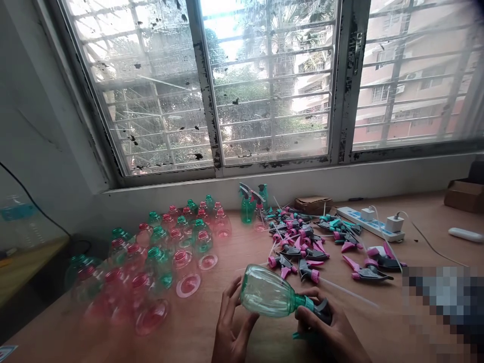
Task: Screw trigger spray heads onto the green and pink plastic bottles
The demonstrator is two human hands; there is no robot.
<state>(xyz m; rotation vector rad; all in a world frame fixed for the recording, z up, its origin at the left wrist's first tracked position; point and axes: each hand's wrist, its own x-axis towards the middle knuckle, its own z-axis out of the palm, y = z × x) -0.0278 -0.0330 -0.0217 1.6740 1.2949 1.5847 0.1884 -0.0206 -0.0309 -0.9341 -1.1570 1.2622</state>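
Note:
A clear green spray bottle (267,292) lies nearly sideways in the air above the table, its base to the left. Its sprayer head (321,310), dark grey with a green collar, is on the neck at the right. My right hand (333,327) is closed around that sprayer head, with the thumb near the collar. A green trigger part shows below the fingers. My left hand (234,322) is cupped at the bottle's base with fingers and thumb apart; the thumb tip is close to the underside, and I cannot tell if it touches.
Several pink and green bottles without heads, including a pink bottle (188,275), stand at left. Loose sprayer heads (298,237) with tubes pile up at right centre. Fitted bottles (247,209), a power strip (372,224) and a cardboard box (465,194) are along the wall.

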